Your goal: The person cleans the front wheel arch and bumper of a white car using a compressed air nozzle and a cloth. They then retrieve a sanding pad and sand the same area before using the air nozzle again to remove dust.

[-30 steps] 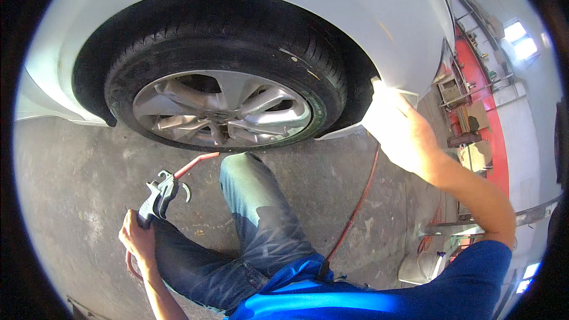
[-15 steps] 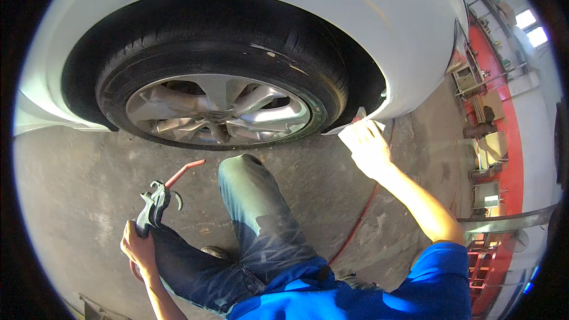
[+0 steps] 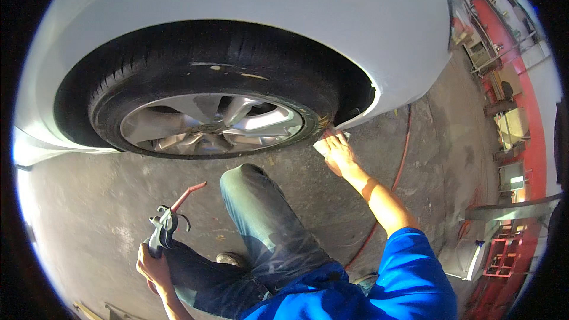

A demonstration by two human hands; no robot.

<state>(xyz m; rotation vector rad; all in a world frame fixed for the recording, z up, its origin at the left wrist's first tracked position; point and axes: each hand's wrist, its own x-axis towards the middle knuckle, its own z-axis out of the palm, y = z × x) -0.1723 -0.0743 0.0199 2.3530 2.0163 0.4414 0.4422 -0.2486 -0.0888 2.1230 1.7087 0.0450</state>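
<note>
My left hand is closed around the grip of a dark air blow gun with a bent red nozzle, held beside my left thigh. The nozzle tip points toward the wheel of a white car. Out ahead, my right hand presses a pale folded piece, cloth or paper, near the lower end of the wheel arch edge, just right of the tyre. The fingers partly cover this piece, and its exact contact with the car is hidden. Light scuffs show on the tyre's sidewall.
The car's white body panel arches over the wheel. A red hose runs along the concrete floor to my right. Shelves, a red metal frame and a red-and-white wall stand at the far right. My bent knee is close to the wheel.
My right hand has moved left and slightly down with the pale piece, closer to the tyre. My left hand still holds the blow gun. The view has shifted, with the car lower in it.
</note>
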